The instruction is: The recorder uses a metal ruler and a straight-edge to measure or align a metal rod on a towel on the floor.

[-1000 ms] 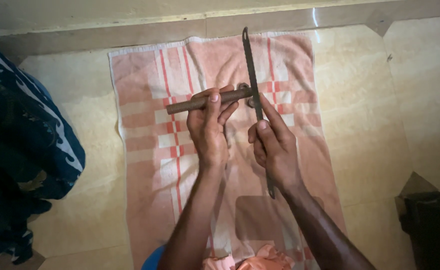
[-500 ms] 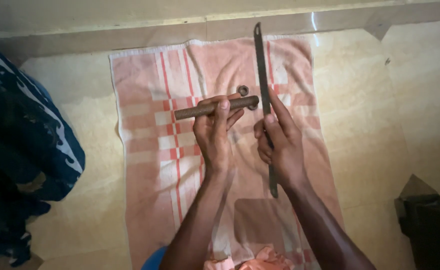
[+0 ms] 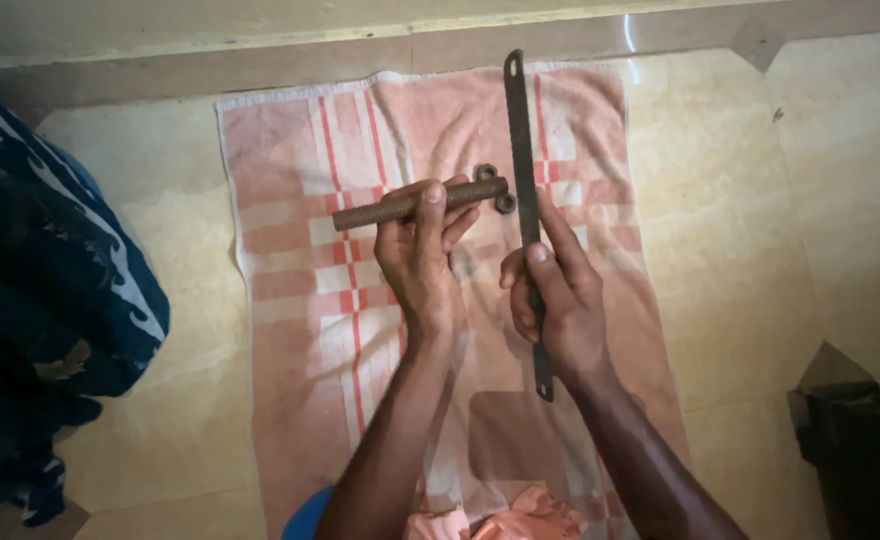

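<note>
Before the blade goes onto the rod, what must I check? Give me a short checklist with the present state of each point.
1. Left hand grips the threaded rod firmly: ok.
2. Right hand holds the hacksaw blade near its lower half: ok.
3. Blade meets the rod: not ok, it stands just past the rod's right end.
4. Nuts out of the blade's way: not ok, they sit at that end.
5. Towel lies flat under the work: ok.
6. Which edge of the blade has teeth: cannot tell.
</note>
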